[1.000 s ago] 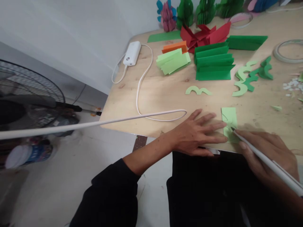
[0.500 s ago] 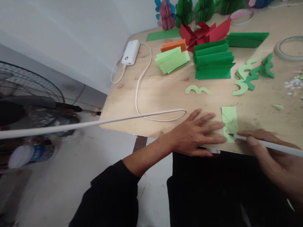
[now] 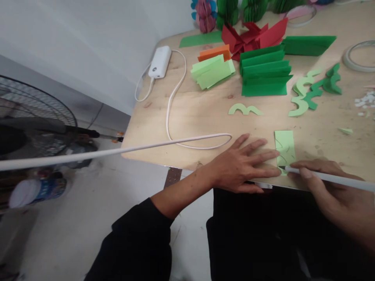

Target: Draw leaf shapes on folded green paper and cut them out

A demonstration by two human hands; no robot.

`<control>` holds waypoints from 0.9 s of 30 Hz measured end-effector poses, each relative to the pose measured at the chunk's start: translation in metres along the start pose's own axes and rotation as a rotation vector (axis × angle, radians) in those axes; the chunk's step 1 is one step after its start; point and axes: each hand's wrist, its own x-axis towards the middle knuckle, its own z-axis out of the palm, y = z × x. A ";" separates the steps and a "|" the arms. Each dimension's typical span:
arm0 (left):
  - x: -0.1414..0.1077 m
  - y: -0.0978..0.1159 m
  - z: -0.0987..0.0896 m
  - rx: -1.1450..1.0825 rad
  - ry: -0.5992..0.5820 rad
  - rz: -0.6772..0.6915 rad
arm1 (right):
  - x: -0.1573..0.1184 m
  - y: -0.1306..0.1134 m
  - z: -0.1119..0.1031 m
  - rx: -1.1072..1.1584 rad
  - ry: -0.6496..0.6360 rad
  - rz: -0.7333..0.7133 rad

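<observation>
My right hand (image 3: 331, 191) can pass up the table (image 3: 193, 128) to the green cutouts (image 3: 304, 105); the white cable (image 3: 202, 136) lies beside my left hand (image 3: 240, 166).

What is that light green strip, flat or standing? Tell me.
Flat: the light green paper strip lies on the wooden tabletop, left hand's fingertips on its edge.

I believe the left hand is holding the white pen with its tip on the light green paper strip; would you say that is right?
Not quite: the head view shows the white pen in the right hand, not the left hand, with its tip on the light green paper strip.
</observation>
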 end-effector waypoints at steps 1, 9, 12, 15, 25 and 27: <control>0.000 0.000 0.000 -0.003 0.000 -0.003 | 0.000 0.000 0.000 0.002 -0.003 -0.005; 0.000 0.000 0.000 -0.001 -0.002 -0.010 | 0.000 0.000 0.000 -0.007 -0.002 -0.004; 0.000 0.000 0.000 -0.001 -0.003 -0.010 | 0.001 0.000 -0.001 -0.018 0.005 -0.030; 0.000 0.000 0.000 0.003 -0.017 -0.012 | 0.000 0.001 0.000 -0.015 0.003 -0.023; 0.001 0.000 -0.001 -0.007 -0.025 -0.017 | 0.002 -0.001 0.000 -0.037 0.000 -0.039; 0.001 0.000 -0.001 -0.006 -0.027 -0.015 | 0.002 -0.001 -0.001 -0.030 0.002 -0.033</control>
